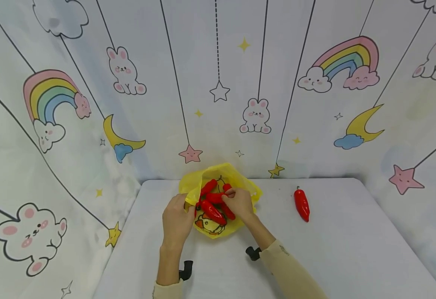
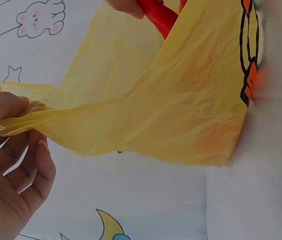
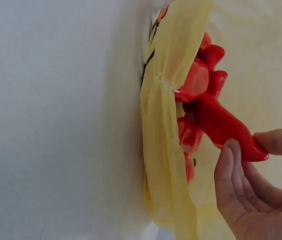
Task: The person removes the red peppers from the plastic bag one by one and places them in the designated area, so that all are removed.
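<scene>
From here I see a thin, crinkled yellow bag (image 2: 176, 117), mouth spread open; inside the bag, glossy red peppers (image 1: 213, 212) lie heaped, one pepper (image 3: 226, 124) slanting, tapered end toward its mouth.

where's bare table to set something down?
Widest: right of the lone pepper, out to the right edge of the table. Smaller: between the left hand and the table's left edge. Crowded: inside the yellow bag, where the right hand pinches a red pepper among others.
</scene>
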Demonstrator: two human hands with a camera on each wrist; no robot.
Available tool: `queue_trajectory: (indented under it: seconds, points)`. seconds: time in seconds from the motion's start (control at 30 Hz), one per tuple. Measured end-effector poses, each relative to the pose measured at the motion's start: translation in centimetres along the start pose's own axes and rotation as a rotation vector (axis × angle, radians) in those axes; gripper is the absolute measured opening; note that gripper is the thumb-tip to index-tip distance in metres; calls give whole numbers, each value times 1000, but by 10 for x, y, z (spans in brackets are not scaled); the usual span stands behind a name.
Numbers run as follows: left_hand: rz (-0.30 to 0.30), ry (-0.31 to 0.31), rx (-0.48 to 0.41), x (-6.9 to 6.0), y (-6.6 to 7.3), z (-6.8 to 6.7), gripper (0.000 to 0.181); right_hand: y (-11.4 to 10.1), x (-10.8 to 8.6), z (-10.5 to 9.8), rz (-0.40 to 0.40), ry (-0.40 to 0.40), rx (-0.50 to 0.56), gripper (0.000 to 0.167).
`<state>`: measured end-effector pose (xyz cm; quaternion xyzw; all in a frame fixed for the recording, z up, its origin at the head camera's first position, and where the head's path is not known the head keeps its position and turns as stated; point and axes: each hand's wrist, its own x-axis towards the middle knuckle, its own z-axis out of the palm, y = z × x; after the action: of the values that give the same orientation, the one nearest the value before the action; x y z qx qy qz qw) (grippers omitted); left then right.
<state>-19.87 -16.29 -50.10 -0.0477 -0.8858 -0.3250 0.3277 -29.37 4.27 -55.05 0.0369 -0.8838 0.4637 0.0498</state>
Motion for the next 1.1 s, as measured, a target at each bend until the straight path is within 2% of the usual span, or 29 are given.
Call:
queue_trajectory:
  seconds: [0.57,1.1]
  points:
    - [1,-18,-10,0,1,-2,21,-3,-11,-22,0,50,43,20]
    - [-1,-25,2,-1,0,1,20,5,-22,-43,-16,117,67,19]
